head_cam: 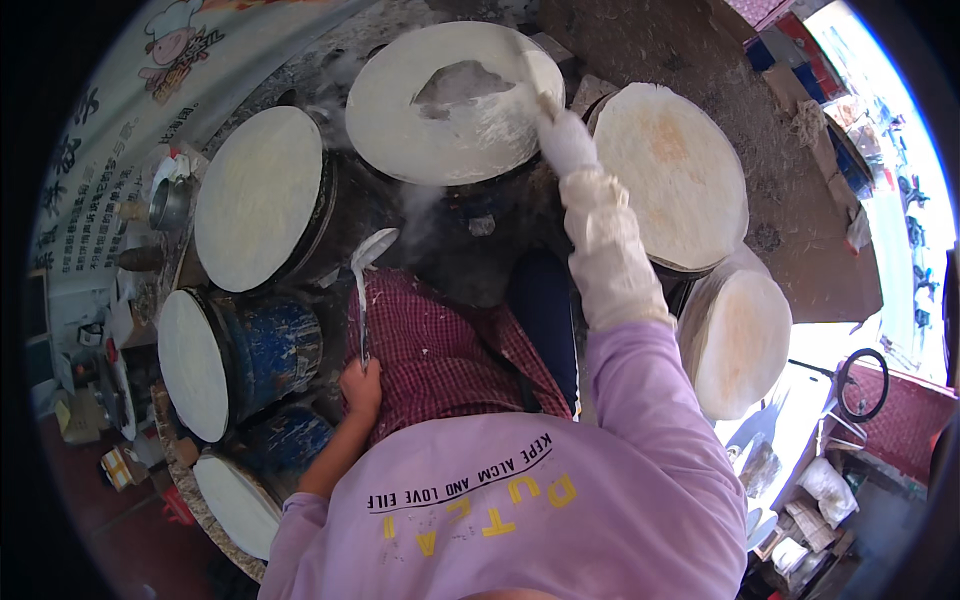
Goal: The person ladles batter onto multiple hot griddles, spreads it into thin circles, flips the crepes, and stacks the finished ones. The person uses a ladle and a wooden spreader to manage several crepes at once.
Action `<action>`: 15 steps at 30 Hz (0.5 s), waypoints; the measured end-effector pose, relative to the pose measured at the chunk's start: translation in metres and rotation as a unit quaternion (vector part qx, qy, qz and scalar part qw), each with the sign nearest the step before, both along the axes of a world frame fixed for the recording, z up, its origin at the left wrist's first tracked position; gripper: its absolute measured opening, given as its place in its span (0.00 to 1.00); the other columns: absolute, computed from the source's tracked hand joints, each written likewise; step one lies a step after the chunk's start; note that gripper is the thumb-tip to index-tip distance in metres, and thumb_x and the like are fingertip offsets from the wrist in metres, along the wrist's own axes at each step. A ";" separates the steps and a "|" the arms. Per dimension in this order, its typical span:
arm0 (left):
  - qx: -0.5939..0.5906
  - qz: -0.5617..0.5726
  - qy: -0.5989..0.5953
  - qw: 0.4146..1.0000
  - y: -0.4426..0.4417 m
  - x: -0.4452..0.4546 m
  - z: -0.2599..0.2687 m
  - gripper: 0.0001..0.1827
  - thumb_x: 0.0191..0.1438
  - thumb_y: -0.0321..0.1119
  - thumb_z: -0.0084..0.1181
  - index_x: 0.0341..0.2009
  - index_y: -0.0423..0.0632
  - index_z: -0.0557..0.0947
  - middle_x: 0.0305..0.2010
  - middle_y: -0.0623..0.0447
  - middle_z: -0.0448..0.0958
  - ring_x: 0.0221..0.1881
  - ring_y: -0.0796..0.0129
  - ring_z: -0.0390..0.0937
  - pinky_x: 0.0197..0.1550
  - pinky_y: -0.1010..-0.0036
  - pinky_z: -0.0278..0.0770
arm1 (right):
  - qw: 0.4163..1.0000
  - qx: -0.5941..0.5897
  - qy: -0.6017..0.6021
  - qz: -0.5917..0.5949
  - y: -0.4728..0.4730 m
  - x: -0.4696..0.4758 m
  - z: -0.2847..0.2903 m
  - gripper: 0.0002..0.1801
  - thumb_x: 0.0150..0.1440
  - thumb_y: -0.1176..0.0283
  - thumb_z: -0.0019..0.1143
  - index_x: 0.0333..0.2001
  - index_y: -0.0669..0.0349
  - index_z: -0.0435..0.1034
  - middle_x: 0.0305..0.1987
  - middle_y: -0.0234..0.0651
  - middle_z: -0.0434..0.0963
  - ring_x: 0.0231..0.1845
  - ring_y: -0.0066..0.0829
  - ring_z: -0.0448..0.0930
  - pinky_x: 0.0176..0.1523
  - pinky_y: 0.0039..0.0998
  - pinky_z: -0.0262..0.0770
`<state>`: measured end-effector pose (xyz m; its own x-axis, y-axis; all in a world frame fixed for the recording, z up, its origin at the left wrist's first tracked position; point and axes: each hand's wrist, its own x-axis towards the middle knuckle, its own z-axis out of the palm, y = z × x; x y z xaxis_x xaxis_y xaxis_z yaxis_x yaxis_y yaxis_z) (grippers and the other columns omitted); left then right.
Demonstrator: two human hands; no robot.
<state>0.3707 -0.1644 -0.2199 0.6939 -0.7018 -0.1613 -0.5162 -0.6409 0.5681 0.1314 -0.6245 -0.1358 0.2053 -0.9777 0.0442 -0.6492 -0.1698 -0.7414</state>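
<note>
My left hand grips the handle of a metal ladle, whose batter-smeared bowl hangs above my checked apron. My right hand, in a white glove, holds a pale, motion-blurred spreading tool at the right side of the far round griddle. White batter covers most of that griddle, around a bare dark patch. Steam rises there. To the right of my gloved hand, a thin round flatbread with browned spots lies on another griddle.
Pale rounds of batter cover the left griddle, a lower-left griddle on a blue drum, and another griddle below. A stack of flatbreads stands at right. A metal pot sits by the printed banner.
</note>
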 end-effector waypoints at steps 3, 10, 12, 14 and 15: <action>-0.013 0.006 0.021 1.000 0.004 0.000 -0.010 0.15 0.52 0.39 0.55 0.23 0.39 0.80 0.23 0.40 0.78 0.28 0.47 0.79 0.34 0.57 0.73 | 0.995 -0.010 -0.043 0.086 0.076 0.010 -0.011 0.25 0.62 0.56 0.49 0.61 0.53 0.68 0.49 0.50 0.79 0.54 0.48 0.78 0.56 0.40 0.74; -0.010 -0.015 0.019 1.000 0.004 0.003 -0.003 0.16 0.52 0.39 0.55 0.22 0.39 0.80 0.23 0.40 0.78 0.28 0.46 0.79 0.35 0.56 0.73 | 0.991 -0.097 -0.080 -0.041 0.079 -0.051 -0.018 0.24 0.62 0.58 0.50 0.63 0.41 0.66 0.49 0.52 0.79 0.51 0.51 0.79 0.52 0.44 0.75; -0.014 -0.012 0.024 1.000 0.006 0.005 -0.008 0.16 0.52 0.39 0.55 0.22 0.39 0.80 0.23 0.40 0.78 0.28 0.46 0.79 0.35 0.56 0.73 | 0.997 -0.029 -0.035 -0.058 0.098 -0.044 -0.020 0.25 0.62 0.58 0.51 0.63 0.42 0.66 0.48 0.53 0.79 0.50 0.52 0.79 0.51 0.44 0.75; -0.013 -0.010 0.021 1.000 0.008 0.008 -0.008 0.16 0.52 0.39 0.55 0.22 0.39 0.80 0.24 0.40 0.78 0.29 0.46 0.79 0.35 0.56 0.73 | 0.996 0.063 -0.018 -0.066 0.117 -0.015 0.006 0.26 0.62 0.60 0.53 0.63 0.53 0.67 0.58 0.47 0.76 0.60 0.45 0.75 0.61 0.34 0.70; -0.018 -0.013 0.025 0.999 0.006 0.007 -0.007 0.16 0.52 0.39 0.55 0.22 0.39 0.80 0.24 0.40 0.78 0.29 0.46 0.79 0.35 0.56 0.73 | 0.997 0.038 -0.036 -0.053 0.115 0.000 -0.006 0.25 0.62 0.60 0.51 0.63 0.50 0.66 0.53 0.51 0.77 0.56 0.50 0.77 0.57 0.39 0.73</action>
<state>0.3780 -0.1587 -0.2272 0.6668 -0.7257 -0.1695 -0.5037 -0.6065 0.6152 0.1309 -0.5100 -0.1421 0.0987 -0.9949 -0.0193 -0.6052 -0.0446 -0.7948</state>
